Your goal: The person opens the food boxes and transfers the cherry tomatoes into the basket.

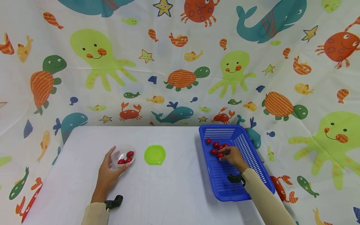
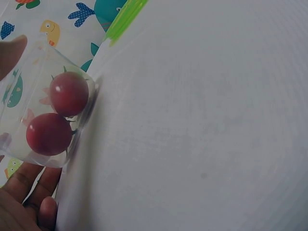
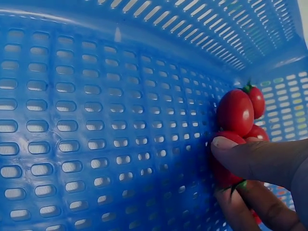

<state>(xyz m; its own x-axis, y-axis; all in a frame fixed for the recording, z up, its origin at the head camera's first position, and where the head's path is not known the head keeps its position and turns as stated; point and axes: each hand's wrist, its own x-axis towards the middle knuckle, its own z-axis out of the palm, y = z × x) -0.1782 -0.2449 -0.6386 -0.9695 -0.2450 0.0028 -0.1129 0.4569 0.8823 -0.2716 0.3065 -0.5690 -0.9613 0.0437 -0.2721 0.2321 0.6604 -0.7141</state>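
My left hand [image 1: 108,173] grips a small clear plastic cup [image 1: 115,155] on the left of the table, thumb and fingers on opposite sides. Inside it lie several red cherry tomatoes [image 1: 130,154]; the left wrist view shows two of these tomatoes [image 2: 69,94] with green stems through the clear wall. On the right, my right hand [image 1: 234,157] reaches into a blue plastic basket [image 1: 222,184] and pinches a cherry tomato [image 3: 222,169] between thumb and fingers. Other tomatoes [image 3: 235,113] sit close around it on the basket's floor.
A bright green round lid [image 1: 154,155] lies flat between the cup and the basket. The white table [image 1: 174,187] ends at a cloth backdrop [image 1: 118,72] printed with sea animals. The basket's slotted walls rise around my right hand.
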